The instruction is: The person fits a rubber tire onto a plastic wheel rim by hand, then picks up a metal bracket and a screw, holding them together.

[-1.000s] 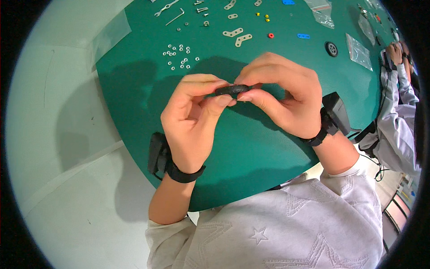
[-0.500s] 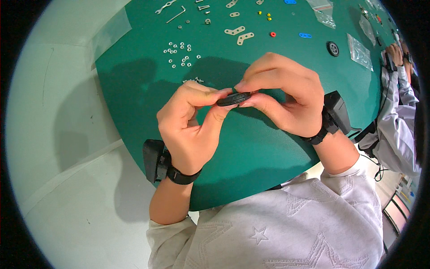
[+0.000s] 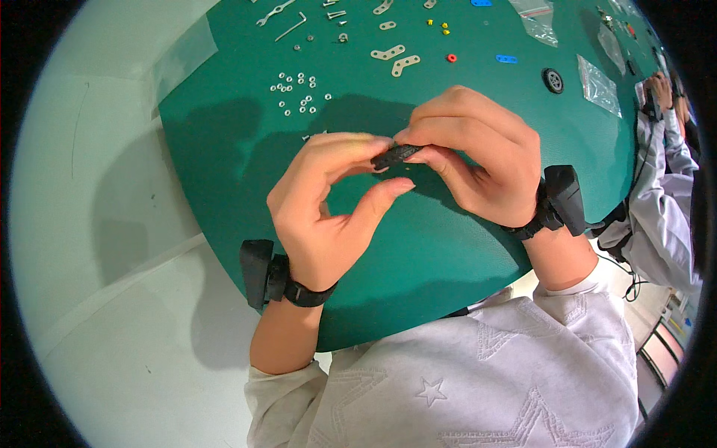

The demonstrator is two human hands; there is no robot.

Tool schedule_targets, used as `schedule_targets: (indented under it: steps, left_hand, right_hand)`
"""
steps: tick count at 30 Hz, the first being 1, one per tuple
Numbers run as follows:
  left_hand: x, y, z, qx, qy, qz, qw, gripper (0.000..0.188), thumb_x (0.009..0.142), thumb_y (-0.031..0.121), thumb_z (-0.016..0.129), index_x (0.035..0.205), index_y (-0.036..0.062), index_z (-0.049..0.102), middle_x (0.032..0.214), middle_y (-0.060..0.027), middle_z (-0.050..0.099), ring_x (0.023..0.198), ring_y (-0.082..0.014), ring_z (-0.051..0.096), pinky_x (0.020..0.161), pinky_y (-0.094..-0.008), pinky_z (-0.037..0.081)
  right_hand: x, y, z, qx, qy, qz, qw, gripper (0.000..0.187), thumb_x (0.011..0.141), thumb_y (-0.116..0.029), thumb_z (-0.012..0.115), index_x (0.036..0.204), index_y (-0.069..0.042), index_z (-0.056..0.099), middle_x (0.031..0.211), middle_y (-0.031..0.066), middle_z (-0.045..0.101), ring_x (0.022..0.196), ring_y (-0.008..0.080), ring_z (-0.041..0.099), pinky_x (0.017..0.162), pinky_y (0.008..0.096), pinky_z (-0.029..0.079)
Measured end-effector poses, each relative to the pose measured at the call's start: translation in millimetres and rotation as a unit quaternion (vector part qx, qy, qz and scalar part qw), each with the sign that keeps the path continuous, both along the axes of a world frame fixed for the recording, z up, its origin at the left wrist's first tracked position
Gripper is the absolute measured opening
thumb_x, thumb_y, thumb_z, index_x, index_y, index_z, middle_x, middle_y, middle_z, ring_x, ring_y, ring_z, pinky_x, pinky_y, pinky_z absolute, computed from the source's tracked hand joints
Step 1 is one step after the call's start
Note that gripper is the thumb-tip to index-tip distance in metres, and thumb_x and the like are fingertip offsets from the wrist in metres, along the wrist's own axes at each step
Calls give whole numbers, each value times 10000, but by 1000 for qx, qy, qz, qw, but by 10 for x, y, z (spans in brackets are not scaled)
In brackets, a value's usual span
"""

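A small black wheel [image 3: 396, 155], seen nearly edge-on, is held above the green table between my two hands. Its right end is pinched between the thumb and fingers of my right hand [image 3: 482, 153]. My left hand [image 3: 323, 205] has its fingertips against the wheel's far left side, while its thumb stands apart below. Part of the wheel is covered by fingers. Beyond the left fingers, a few screws [image 3: 306, 137] are partly hidden. A similar black wheel with a grey hub [image 3: 553, 81] rests on the table at the right.
Several loose nuts [image 3: 302, 100] lie beyond my left hand. Farther off are a hex key [image 3: 290, 27], a spanner [image 3: 275, 13], beige angled plates [image 3: 405, 66], a red ring [image 3: 451, 58] and a blue plate [image 3: 506, 59]. Plastic bags [image 3: 599, 86] and another person's hand [image 3: 660, 91] appear right.
My left thumb has come off the wheel and spread away from the fingers. The wheel has tilted and shifted slightly right and up, still in my right hand.
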State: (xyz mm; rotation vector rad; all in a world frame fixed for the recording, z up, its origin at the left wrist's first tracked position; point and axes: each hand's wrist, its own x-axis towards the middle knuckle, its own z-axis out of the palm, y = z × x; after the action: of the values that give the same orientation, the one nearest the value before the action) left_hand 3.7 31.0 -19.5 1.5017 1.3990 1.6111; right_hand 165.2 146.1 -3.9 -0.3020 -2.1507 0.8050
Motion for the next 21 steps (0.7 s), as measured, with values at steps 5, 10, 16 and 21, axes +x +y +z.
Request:
schedule_targets:
  steps: [5,10,16,21]
  left_hand:
    - [-18,-31,22,6,43,64,997,207,774,-82,765,949,-14,677,1012,-151,711,822,-206,697,721,-285,573]
    - [1,-17,0,63,13,54,996,202,817,-99,723,987,-12,659,984,-158,715,839,-220,708,730,-290,579]
    - [23,-23,-10,58,0,35,998,195,836,-107,699,1001,-19,645,972,-164,710,872,-230,714,734,-289,584]
    - [28,-24,-33,54,-4,36,998,205,843,-109,686,1018,-19,630,981,-167,704,890,-245,706,761,-307,581]
  right_hand:
    - [36,33,-11,13,0,25,1000,256,767,-49,780,1008,-37,697,951,99,673,817,257,663,664,329,537]
    - [11,-34,1,-53,8,25,998,227,777,-63,781,986,-32,699,939,99,687,791,238,680,645,306,545]
    - [57,-30,17,-62,-20,14,998,125,786,-26,760,894,-23,696,849,99,690,746,237,679,621,291,533]
    - [65,-13,13,-65,-18,14,998,140,779,-26,767,905,-21,706,849,101,691,748,235,680,626,291,534]
